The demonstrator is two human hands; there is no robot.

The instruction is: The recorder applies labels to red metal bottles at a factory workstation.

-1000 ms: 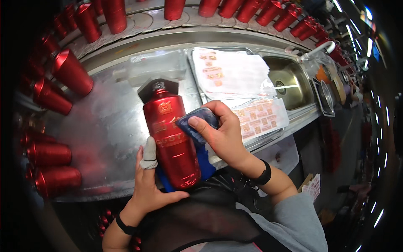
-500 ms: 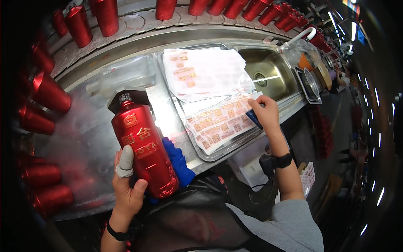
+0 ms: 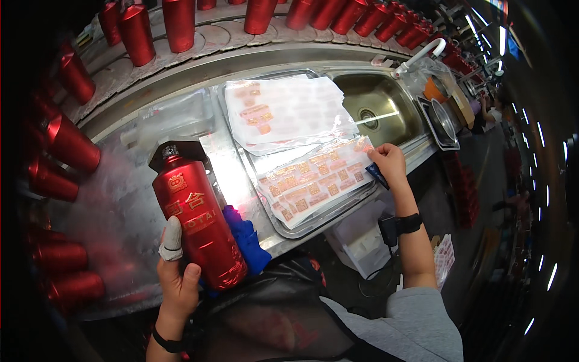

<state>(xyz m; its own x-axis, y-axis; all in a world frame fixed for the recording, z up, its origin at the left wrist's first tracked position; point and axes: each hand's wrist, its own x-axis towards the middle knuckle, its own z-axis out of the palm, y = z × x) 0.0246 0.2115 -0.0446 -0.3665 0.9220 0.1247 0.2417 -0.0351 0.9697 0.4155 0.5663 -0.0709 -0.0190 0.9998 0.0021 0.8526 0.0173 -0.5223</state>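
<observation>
A red bottle (image 3: 196,220) with gold print leans at a slant, its dark neck pointing away from me. My left hand (image 3: 178,280) lies against the bottle's lower left side, finger and thumb stretched and spread. A pale finger cover is on one finger, and the other fingers are mostly hidden. Crumpled blue cloth (image 3: 248,244) lies along the bottle's right side. My right hand (image 3: 389,166) is closed in a pinch at the right edge of a sheet of gold-and-red labels (image 3: 316,181). A small dark blue flat piece (image 3: 377,175) sticks out below its fingers.
Sheets under clear film (image 3: 289,114) cover the tray's far part. Beyond are a sink (image 3: 386,108) and white faucet (image 3: 422,57). Red bottles line the curved conveyor (image 3: 217,39); more lie at left (image 3: 72,145). A white bin (image 3: 359,241) stands below the counter.
My right hand has moved right along the label sheet's edge, carrying the dark blue piece. The view has shifted slightly; my left hand stays against the bottle.
</observation>
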